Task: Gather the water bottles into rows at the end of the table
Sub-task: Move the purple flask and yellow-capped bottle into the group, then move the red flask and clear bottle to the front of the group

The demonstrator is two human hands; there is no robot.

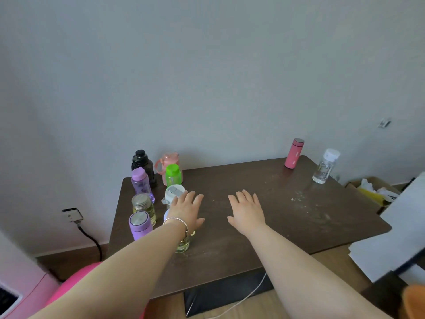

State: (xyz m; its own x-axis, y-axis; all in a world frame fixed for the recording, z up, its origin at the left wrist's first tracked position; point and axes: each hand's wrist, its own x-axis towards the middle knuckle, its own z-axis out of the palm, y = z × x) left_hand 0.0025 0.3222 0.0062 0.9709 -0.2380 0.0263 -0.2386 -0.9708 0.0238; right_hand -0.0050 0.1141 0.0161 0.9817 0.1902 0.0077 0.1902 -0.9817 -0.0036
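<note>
Several bottles stand in two rows at the left end of the brown table (287,215): a black one (143,165), a pink one with a handle (169,163), a purple one (140,184), a green-capped one (173,176), a white-lidded one (173,194), a clear one with a metal cap (143,207) and a lilac flask (139,224). Another clear bottle (182,245) is mostly hidden under my left wrist. At the far right stand a pink flask (294,154) and a clear white-capped bottle (324,166). My left hand (187,209) and right hand (247,210) hover flat, fingers spread, holding nothing.
A grey wall runs behind the table. A cardboard box with yellow and white items (372,192) sits on the floor at right, next to white sheets (395,238). A wall socket with a black cable (72,215) is at left. A pink object (76,279) lies below the left arm.
</note>
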